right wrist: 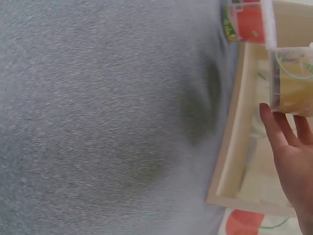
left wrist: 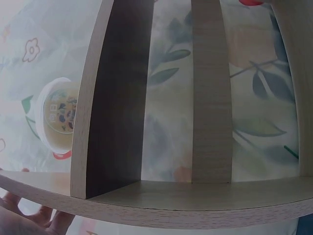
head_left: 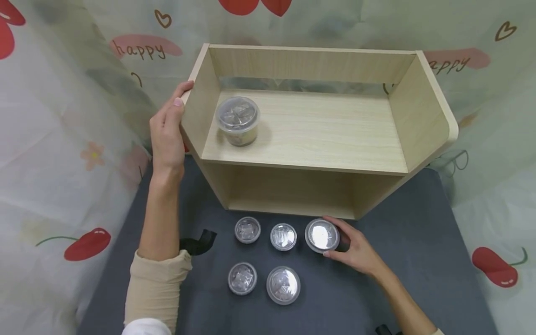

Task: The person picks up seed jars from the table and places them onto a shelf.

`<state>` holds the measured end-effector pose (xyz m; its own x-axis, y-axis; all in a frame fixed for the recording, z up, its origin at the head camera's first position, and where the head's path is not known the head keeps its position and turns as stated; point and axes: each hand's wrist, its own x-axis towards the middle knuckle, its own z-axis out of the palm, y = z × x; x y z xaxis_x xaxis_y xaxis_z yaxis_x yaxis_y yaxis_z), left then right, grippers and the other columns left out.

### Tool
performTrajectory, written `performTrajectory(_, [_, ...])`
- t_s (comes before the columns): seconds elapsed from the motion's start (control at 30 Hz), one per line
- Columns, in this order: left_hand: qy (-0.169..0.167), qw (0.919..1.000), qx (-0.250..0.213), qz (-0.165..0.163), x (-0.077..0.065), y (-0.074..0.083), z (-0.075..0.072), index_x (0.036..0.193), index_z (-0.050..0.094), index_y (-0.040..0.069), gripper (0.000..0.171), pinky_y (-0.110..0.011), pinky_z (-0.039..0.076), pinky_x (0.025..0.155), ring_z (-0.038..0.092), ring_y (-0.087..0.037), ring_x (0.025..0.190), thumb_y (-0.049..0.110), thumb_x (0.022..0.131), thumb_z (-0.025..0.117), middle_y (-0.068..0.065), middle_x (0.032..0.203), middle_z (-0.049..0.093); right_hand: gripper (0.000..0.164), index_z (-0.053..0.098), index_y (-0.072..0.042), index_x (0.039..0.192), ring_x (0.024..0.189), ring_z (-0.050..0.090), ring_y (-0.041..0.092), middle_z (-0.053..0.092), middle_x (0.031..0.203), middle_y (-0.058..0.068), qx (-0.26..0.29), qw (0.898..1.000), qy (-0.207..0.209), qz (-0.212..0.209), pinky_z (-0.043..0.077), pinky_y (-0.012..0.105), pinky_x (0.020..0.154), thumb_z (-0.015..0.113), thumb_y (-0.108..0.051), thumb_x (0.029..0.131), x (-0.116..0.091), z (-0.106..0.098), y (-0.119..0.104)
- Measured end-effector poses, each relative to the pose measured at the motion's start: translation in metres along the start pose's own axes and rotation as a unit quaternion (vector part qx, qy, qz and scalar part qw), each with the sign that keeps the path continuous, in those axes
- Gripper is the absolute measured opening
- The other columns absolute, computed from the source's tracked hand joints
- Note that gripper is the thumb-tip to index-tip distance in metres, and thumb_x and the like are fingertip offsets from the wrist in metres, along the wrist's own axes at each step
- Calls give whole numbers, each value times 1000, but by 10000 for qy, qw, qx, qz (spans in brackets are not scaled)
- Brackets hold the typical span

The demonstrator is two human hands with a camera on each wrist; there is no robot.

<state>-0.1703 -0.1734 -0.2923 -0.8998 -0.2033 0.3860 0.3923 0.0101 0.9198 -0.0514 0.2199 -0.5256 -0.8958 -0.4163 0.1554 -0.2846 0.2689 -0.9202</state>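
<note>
A two-tier light wooden shelf [head_left: 318, 125] stands tilted on the table. My left hand [head_left: 166, 128] grips the front edge of its left side panel, thumb on the near side. On the upper board, at the left, sits a clear lidded tub [head_left: 238, 122] with pale yellow contents. Below the shelf's lower front edge, my right hand [head_left: 356, 249] holds another clear lidded tub [head_left: 321, 236], thumb and fingers on either side. The right wrist view shows this tub's yellowish side [right wrist: 296, 83] over the fingertips. A tub with red contents [right wrist: 247, 22] appears beside it.
Several smaller and similar lidded tubs stand in front of the shelf, among them a back-left tub [head_left: 247, 230] and a front-right tub [head_left: 283, 285]. A black strap [head_left: 198, 243] lies by the left forearm. Printed curtains [head_left: 75, 186] surround the dark table [head_left: 335, 298].
</note>
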Motion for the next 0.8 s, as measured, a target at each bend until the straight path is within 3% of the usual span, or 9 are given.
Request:
performTrajectory(0.27, [1,10000,-16,-9,0,0,0,131,66,15,36,-28,47,83,58,-23,105,21,104,43,-7,130,63,86,43,-6,149,124,55,10,48,144,20,325,9993,47,-173,47,22,97,85,3,74,3,-5,-16])
performTrajectory(0.67, [53,9999,158,4,1,-1,0,131,66,17,37,-27,47,79,59,-23,101,22,104,42,-5,130,63,90,40,1,148,120,55,12,51,139,19,130,9977,292,-600,47,20,95,82,14,70,10,-24,-57])
performTrajectory(0.8, [78,9998,182,-2,0,-1,-1,131,67,18,36,-27,47,75,60,-22,94,22,104,42,-7,127,65,93,40,3,148,120,54,13,51,139,21,31,9951,375,-911,48,19,93,82,17,66,13,-28,-64])
